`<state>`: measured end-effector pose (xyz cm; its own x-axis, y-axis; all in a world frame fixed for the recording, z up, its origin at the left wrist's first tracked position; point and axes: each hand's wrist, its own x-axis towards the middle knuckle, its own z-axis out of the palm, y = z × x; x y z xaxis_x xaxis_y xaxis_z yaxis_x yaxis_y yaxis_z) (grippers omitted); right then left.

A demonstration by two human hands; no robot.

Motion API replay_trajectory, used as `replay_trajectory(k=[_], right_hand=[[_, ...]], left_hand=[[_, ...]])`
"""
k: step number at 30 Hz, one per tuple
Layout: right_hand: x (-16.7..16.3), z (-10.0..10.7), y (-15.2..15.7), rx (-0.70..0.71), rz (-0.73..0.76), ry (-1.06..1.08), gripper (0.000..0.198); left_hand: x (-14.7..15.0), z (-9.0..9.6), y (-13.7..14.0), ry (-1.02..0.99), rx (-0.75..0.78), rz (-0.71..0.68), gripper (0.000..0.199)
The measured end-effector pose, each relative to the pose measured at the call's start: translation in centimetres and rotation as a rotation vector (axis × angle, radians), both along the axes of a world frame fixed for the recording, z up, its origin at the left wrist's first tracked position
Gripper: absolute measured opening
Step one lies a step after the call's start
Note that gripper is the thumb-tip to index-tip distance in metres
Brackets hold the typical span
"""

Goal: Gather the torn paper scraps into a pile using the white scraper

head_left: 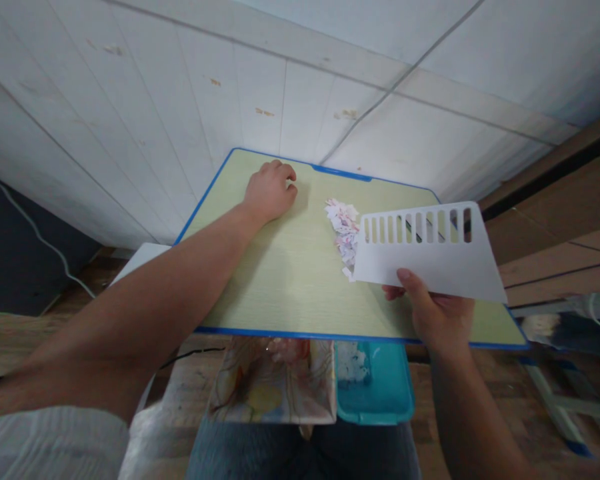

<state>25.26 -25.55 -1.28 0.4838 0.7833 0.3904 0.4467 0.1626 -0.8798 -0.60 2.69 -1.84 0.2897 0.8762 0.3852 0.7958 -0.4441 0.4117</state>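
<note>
My right hand (443, 313) grips the lower edge of a flat white slotted plate (425, 260), thumb on its face and fingers behind. The plate is tilted up over the table's right part, with a row of oblong slots along its top. Its left edge is beside a heap of small torn paper scraps (347, 233), white with pink and purplish marks. Left of the heap, my left hand (273, 190) rests near the back of the tabletop, fingers loosely curled. A gap shows between its thumb and forefinger, and I see nothing in it.
The pale yellow table (290, 287) has a blue rim and meets a white panelled wall (240, 87). Below its front edge are a patterned fabric-lined box (275, 400) and a turquoise tub (380, 393) with white bits inside. A cable (405, 73) runs down the wall.
</note>
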Motion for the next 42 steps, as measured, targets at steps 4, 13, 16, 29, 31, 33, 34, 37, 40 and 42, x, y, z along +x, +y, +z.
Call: replay_trajectory(k=[4,13,16,29,31,33,34,37,40,42], right_hand=[[0.1,0.1,-0.4,0.028,-0.084,0.008,0.032],[1.1,-1.2,-2.1,0.041,-0.167,0.094,0.023],[1.4,-1.4,-2.1,0.03,-0.181,0.088,0.026],[2.4,-1.3,-3.2,-0.031,-0.047,0.275,0.032],[2.3,-1.0,-3.1,-0.061,-0.019,0.299,0.031],[2.2,-0.7,-3.0,-0.068,-0.006,0.329,0.029],[2.2,-0.6,-2.9,-0.069,-0.008,0.341,0.027],[2.2,-0.5,-2.8,-0.084,-0.026,0.347,0.022],[2.3,-0.6,-2.7,-0.089,-0.017,0.346,0.024],[2.3,-0.6,-2.5,-0.052,-0.017,0.366,0.029]], left_hand=[[0.1,0.1,0.1,0.007,-0.009,-0.005,0.032],[0.2,-0.5,1.1,-0.061,-0.027,-0.019,0.035],[0.4,-1.1,1.7,-0.112,-0.023,-0.02,0.037],[0.6,0.4,0.5,0.015,-0.056,-0.028,0.026],[0.7,0.2,0.6,-0.021,-0.051,-0.027,0.024],[0.6,-0.1,0.9,-0.076,-0.052,-0.023,0.024],[0.6,-0.2,1.0,-0.101,-0.056,-0.023,0.024],[0.4,-0.6,1.3,-0.126,-0.066,-0.041,0.022],[0.3,-0.8,1.4,-0.093,-0.075,-0.052,0.023],[0.5,-0.7,1.2,-0.051,-0.083,-0.046,0.025]])
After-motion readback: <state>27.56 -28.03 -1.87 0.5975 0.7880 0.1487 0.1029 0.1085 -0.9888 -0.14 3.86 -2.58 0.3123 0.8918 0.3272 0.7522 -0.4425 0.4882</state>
